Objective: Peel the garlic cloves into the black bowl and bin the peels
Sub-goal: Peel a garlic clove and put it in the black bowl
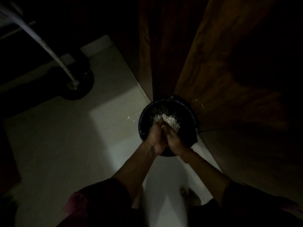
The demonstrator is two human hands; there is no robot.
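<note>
— Where were the peels just then?

— Between my palms! My left hand and right hand were pressed together, fingers curled round a pale wad of garlic peels, right over the mouth of the black bin.

— And the bin?

— It stood on the pale floor, tucked against the wooden panel. A few scraps lay just beside its left rim.

— Anything else?

— A white pole on a dark round base, well apart to the left. It was dim, so I couldn't make out my fingertips clearly.
</note>
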